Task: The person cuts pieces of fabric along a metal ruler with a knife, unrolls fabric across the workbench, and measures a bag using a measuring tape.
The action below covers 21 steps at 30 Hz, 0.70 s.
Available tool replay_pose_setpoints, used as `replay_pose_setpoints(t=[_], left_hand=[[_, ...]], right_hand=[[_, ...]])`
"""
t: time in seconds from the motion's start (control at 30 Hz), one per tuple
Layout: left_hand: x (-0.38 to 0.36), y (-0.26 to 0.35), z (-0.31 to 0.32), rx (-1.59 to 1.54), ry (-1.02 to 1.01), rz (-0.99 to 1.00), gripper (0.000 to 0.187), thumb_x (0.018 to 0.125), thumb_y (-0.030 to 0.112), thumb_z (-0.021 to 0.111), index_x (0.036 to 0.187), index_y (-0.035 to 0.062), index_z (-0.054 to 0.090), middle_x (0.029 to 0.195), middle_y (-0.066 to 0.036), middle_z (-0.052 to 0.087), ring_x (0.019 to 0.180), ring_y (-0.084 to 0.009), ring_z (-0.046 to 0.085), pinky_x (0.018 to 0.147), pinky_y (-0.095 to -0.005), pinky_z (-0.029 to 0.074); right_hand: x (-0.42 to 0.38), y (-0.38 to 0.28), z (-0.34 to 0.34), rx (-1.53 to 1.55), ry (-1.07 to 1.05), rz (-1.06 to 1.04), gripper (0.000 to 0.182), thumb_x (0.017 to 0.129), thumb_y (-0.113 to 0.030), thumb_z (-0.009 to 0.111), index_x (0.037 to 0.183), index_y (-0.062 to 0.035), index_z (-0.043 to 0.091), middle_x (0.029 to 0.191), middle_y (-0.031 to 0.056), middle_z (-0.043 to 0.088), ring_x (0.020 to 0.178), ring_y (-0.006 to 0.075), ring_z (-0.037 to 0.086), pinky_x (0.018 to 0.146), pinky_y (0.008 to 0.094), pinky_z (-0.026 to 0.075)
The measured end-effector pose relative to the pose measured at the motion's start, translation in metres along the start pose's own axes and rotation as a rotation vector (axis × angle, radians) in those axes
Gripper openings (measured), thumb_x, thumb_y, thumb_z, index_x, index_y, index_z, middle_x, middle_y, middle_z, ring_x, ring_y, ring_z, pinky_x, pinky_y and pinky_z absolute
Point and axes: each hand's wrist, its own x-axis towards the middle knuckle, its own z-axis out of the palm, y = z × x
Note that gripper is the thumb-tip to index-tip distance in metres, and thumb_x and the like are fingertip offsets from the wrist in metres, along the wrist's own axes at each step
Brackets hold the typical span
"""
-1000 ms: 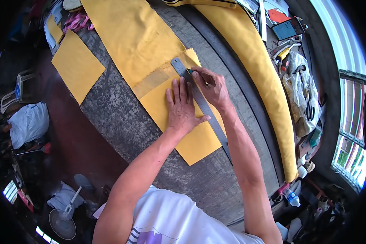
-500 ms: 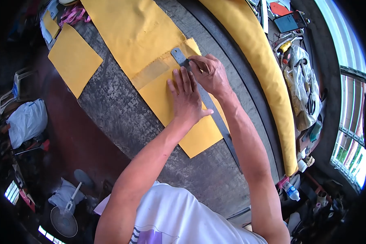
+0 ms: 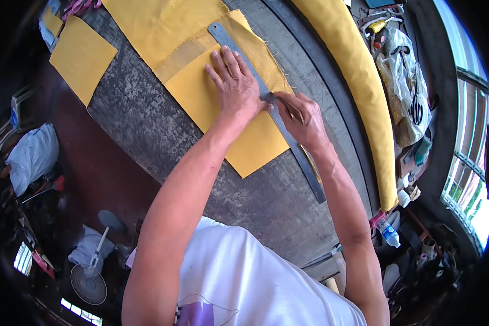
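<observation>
Here, the right hand (image 3: pixel 302 117) is pinching a slim tool (image 3: pixel 295 112) (mostly hidden) beside the metal ruler (image 3: pixel 300 155); the left hand (image 3: pixel 237 89) is lying flat, fingers spread, on the yellow panel (image 3: pixel 255 145). The ruler is running along it and over yellow fabric (image 3: pixel 174 23) on the table (image 3: pixel 138 106).

No readable text or numbers anywhere

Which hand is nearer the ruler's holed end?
Left. The left hand is spread on the yellow piece, just below the holed end; the right hand is farther down the ruler, at its right edge.
</observation>
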Motion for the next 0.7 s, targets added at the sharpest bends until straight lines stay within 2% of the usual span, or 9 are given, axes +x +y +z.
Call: replay_pose_setpoints(t=[0.07,0.17,0.27,0.37,0.47,0.7], left_hand=[[-0.002,0.011,-0.012,-0.037,-0.021,-0.053,0.134,0.063,0.049,0.09,0.147,-0.0187,0.011,0.156,-0.036,0.005,0.147,-0.0524,-0.003,0.116,-0.0683,0.002],[-0.007,0.013,-0.004,-0.024,0.019,-0.033,0.13,0.064,0.046,0.09,0.147,-0.0182,0.014,0.157,-0.035,0.006,0.149,-0.05,0.0,0.116,-0.0683,0.004],[-0.024,0.015,0.035,0.105,0.167,0.112,0.128,0.064,0.046,0.089,0.147,-0.0176,0.015,0.158,-0.032,0.007,0.149,-0.0476,0.002,0.116,-0.0681,0.006],[-0.041,0.026,0.023,0.004,0.067,0.071,0.132,0.062,0.056,0.087,0.151,-0.013,0.017,0.16,-0.03,0.01,0.15,-0.0461,0.002,0.118,-0.0665,0.004],[-0.041,0.033,0.022,0.068,0.007,0.026,0.135,0.062,0.059,0.085,0.151,-0.0138,0.015,0.16,-0.03,0.008,0.15,-0.0458,0.001,0.117,-0.0667,0.004],[-0.038,0.038,0.018,0.085,-0.108,-0.023,0.136,0.068,0.059,0.082,0.152,-0.0137,0.003,0.162,-0.029,-0.007,0.151,-0.0445,-0.007,0.117,-0.0665,0.0]], right_hand=[[-0.021,0.006,-0.003,-0.013,0.034,-0.002,0.016,0.086,-0.01,0.07,0.102,-0.0081,0.071,0.071,0.0122,0.065,0.069,0.0303,0.061,0.064,0.0423,0.051],[-0.028,0.005,-0.003,-0.019,0.053,-0.033,0.016,0.086,-0.009,0.07,0.101,-0.0082,0.071,0.072,0.0116,0.065,0.069,0.0293,0.06,0.064,0.0417,0.051],[-0.027,0.007,-0.005,-0.016,0.038,-0.019,0.015,0.086,-0.011,0.069,0.101,-0.0081,0.071,0.074,0.0122,0.067,0.07,0.0299,0.061,0.065,0.0424,0.051],[-0.027,0.01,-0.003,0.006,-0.002,0.023,0.016,0.087,-0.013,0.068,0.101,-0.0076,0.071,0.076,0.0137,0.068,0.073,0.0314,0.063,0.067,0.0434,0.051],[-0.023,0.008,-0.006,-0.003,-0.03,0.046,0.017,0.086,-0.014,0.068,0.1,-0.0069,0.071,0.078,0.0156,0.068,0.077,0.034,0.065,0.071,0.0445,0.052],[-0.059,0.021,-0.015,-0.008,-0.013,0.035,0.017,0.085,-0.011,0.069,0.101,-0.0075,0.072,0.075,0.0159,0.067,0.073,0.0331,0.064,0.067,0.0432,0.052]])
